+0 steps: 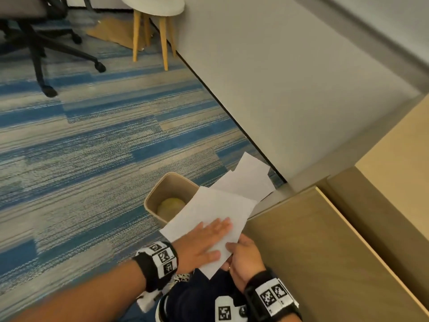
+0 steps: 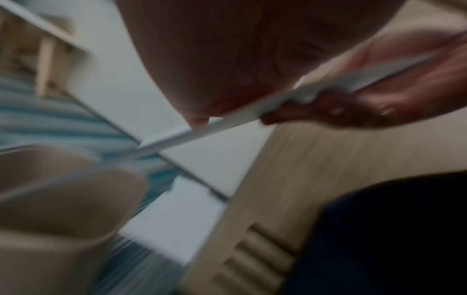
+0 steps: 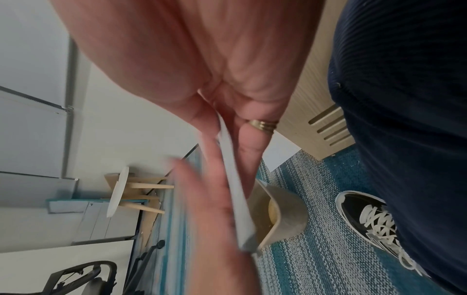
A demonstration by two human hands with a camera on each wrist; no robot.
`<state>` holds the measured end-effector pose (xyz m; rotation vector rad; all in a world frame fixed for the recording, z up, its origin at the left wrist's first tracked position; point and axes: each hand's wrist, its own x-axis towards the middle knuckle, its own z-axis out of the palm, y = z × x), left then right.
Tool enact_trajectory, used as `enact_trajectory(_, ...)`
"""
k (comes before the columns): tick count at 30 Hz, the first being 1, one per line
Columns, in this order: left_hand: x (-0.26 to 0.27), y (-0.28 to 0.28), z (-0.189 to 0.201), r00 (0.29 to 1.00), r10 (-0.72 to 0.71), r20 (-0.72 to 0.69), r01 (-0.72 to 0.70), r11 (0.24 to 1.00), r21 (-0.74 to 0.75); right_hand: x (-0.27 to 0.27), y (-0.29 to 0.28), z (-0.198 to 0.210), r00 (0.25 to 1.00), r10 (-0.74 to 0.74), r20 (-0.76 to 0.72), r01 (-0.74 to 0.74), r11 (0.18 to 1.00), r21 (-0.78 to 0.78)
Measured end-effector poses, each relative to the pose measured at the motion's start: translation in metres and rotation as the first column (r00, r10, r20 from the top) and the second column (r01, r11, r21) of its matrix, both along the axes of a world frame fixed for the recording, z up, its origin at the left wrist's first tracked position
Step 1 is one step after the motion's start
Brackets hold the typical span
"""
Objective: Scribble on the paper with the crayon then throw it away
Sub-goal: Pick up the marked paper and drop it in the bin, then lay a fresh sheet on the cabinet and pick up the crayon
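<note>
In the head view, a white sheet of paper (image 1: 210,219) is held low in the frame, above a striped blue carpet (image 1: 92,147). The left hand (image 1: 204,244) is laid flat on top of the sheet with straight fingers, while the right hand (image 1: 243,256) grasps the sheet's lower right edge, thumb on top and fingers hidden beneath. The paper's upper left part overhangs a tan wastebasket (image 1: 162,191), in which a pale yellowish lump (image 1: 171,206) is seen at the bottom; what the lump is cannot be told. Further white sheets (image 1: 248,180) lie on the floor to the upper right of the bin, beside a wooden cabinet (image 1: 325,252). In the left wrist view, blurred throughout, the paper (image 2: 227,121) is seen edge-on as a thin diagonal band, with the left palm (image 2: 227,59) above it and the right hand (image 2: 366,103) curled round it at the right; the bin's rim (image 2: 76,175) is seen at lower left. In the right wrist view, the paper (image 3: 235,189) is again edge-on, pinched by the right hand (image 3: 202,69), whose finger bears a gold ring (image 3: 262,124); the left hand's fingers (image 3: 209,199) are pressed flat against the sheet's other face. Only here are a black-and-white sneaker (image 3: 371,223) and the bin's outer wall (image 3: 288,215) shown.
</note>
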<state>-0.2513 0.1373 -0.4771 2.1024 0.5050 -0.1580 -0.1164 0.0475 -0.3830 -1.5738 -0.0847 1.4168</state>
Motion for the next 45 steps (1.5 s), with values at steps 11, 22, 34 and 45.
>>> enact_trajectory(11, -0.035, 0.068, -0.048, 0.732, 0.575, -0.365, -0.670, 0.703, -0.237, 0.010, -0.028, 0.030, 0.997, 0.002, 0.077, 0.002, 0.999, -0.049)
enact_trajectory(22, -0.047, 0.064, -0.022, 0.582, 0.790, -0.191, -0.710, 0.380, -0.593, 0.026, -0.049, 0.085, 0.940, 0.141, 0.311, -0.157, 0.987, 0.025)
enact_trajectory(34, -0.080, 0.055, 0.130, 0.563, 0.820, 0.100, -0.646, 0.512, -0.566, 0.039, -0.095, 0.165, 0.807, 0.217, 0.549, -0.366, 0.913, 0.177)
enact_trajectory(45, -0.005, 0.015, 0.320, 0.727, 0.534, 0.431, -0.483, 0.844, -0.232, 0.089, -0.183, 0.270, 0.742, -0.074, 0.666, -0.181, 0.935, 0.305)
